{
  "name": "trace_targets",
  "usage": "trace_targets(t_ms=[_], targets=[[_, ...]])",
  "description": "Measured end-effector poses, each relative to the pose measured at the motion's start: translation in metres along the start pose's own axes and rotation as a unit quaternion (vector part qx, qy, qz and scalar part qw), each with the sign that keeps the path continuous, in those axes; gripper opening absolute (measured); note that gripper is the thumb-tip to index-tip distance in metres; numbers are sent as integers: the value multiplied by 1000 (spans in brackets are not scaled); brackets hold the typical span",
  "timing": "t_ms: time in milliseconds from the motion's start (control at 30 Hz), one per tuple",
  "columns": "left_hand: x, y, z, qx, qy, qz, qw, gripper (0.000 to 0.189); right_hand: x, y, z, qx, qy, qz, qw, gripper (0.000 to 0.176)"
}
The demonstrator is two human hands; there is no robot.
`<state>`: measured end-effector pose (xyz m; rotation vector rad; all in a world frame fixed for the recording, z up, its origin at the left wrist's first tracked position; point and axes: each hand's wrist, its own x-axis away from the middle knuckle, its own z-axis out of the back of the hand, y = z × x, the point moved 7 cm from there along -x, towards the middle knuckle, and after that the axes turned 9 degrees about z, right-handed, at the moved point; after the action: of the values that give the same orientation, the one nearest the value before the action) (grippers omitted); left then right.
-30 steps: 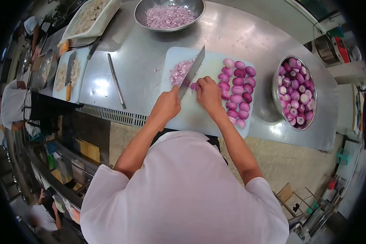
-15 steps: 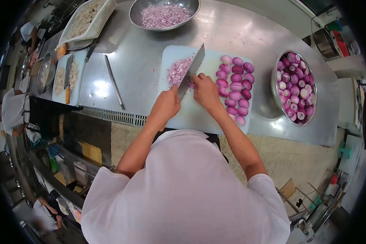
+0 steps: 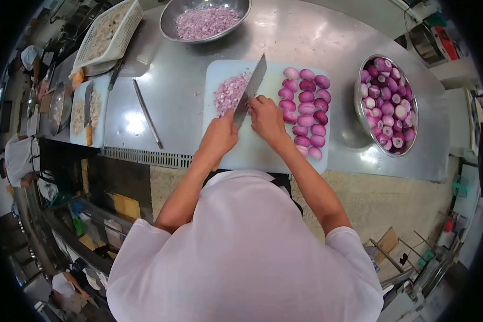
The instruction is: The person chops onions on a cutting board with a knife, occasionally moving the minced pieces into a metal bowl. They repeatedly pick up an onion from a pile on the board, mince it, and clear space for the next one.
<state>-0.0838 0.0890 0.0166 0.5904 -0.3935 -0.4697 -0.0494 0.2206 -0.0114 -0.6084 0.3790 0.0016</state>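
Note:
My left hand point(image 3: 220, 133) is wrapped round the handle of a kitchen knife point(image 3: 254, 80), its broad blade pointing away from me over the white cutting board point(image 3: 241, 153). Just right of the blade, my right hand point(image 3: 267, 115) has its fingers bent and pressed down on a piece of red onion point(image 3: 249, 110), mostly hidden beneath the fingertips. A pile of chopped red onion point(image 3: 231, 94) lies left of the blade. On the board's right side, peeled red onions point(image 3: 306, 108) stand in rows.
A metal bowl of peeled red onions point(image 3: 358, 102) stands right of the board. Behind is a bowl of chopped onion point(image 3: 163, 26). To the left are a metal rod point(image 3: 147, 114), a white basket point(image 3: 121, 43) and another board with a knife point(image 3: 88, 107). Other people stand at far left.
The whole view has shifted slightly, so the table and bowls sit a little further left and up. Both hands stay at the board, the knife still beside the right fingers.

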Motion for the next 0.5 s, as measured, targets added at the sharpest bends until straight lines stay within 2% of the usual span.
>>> trace_targets(t_ms=[67, 167, 267, 400, 467, 500], targets=[[13, 11, 20, 3, -32, 47, 998, 26, 0, 3, 0, -1, 5, 1, 1000, 11], [5, -3, -5, -22, -13, 23, 999, 26, 1, 5, -4, -13, 2, -15, 1000, 14], [-2, 4, 4, 20, -33, 45, 998, 27, 0, 5, 2, -5, 21, -1, 1000, 15], [7, 6, 7, 3, -11, 42, 999, 27, -1, 5, 1, -15, 29, -5, 999, 16], [-7, -8, -21, -36, 5, -7, 999, 24, 8, 4, -2, -15, 17, -13, 1000, 15], [-1, -1, -14, -33, 5, -6, 999, 24, 9, 3, -2, -22, 24, -9, 999, 15]])
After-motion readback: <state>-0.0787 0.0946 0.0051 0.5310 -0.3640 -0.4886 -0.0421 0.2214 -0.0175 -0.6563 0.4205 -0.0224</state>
